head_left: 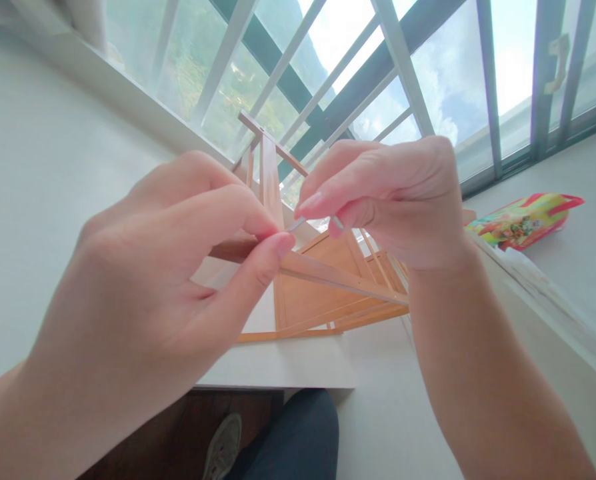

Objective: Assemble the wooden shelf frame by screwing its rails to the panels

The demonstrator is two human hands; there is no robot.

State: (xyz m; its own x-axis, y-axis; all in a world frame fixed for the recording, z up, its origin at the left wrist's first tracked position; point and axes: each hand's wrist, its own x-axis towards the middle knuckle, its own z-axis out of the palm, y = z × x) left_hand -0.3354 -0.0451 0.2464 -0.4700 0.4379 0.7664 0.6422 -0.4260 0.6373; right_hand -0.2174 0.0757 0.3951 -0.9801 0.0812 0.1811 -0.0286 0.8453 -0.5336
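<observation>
A thin grey metal rod, apparently a hex key (298, 224), spans the small gap between my two hands. My right hand (391, 200) is closed, with thumb and fingers pinching the rod; another grey end shows beneath its fingers. The thumb and forefinger of my left hand (178, 260) pinch together around the rod's near end. Whether a screw is also between those fingertips is hidden. Just behind and below the left fingertips runs a wooden bar (338, 278), part of a light brown wooden frame. An upright wooden post (269, 170) rises behind the hands.
A wooden panel (323, 277) with slats lies beyond the bar, on a white ledge (288, 363). Barred windows (328, 67) stand at the back. A colourful plastic packet (528, 217) is at right. Below are my dark-trousered leg (303, 433) and a shoe (223, 447).
</observation>
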